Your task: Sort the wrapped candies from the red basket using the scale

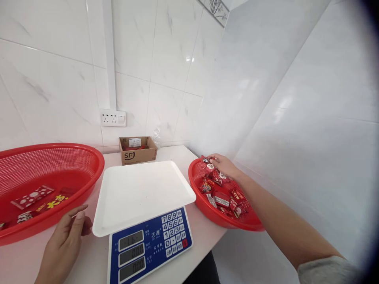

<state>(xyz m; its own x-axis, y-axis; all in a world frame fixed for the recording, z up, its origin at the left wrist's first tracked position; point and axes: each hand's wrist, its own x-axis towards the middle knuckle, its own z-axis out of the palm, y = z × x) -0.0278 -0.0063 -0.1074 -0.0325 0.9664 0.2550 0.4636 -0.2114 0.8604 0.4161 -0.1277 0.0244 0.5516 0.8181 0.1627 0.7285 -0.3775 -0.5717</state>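
Observation:
My right hand [223, 163] reaches over the smaller red plastic basket [207, 211] on the right. Its fingers are closed on small red snack packets [210, 167], at the basket's far rim. More red packets [221, 199] lie loose in that basket. My left hand [66, 238] is beside the larger red basket [96, 167], near the left edge of the scale's white tray [145, 195]. Its fingers are loosely bent and apart, with nothing visible in them. Below the tray is the scale's blue panel [154, 248], with number keys and lit-up grey displays.
A brown cardboard box [139, 156] with red items inside stands behind the scale, a clear plastic thing [156, 136] next to it. Several packets [34, 196] lie in the left basket. Tiled walls [166, 79] close off the back and right; a socket [113, 118] is on the back wall.

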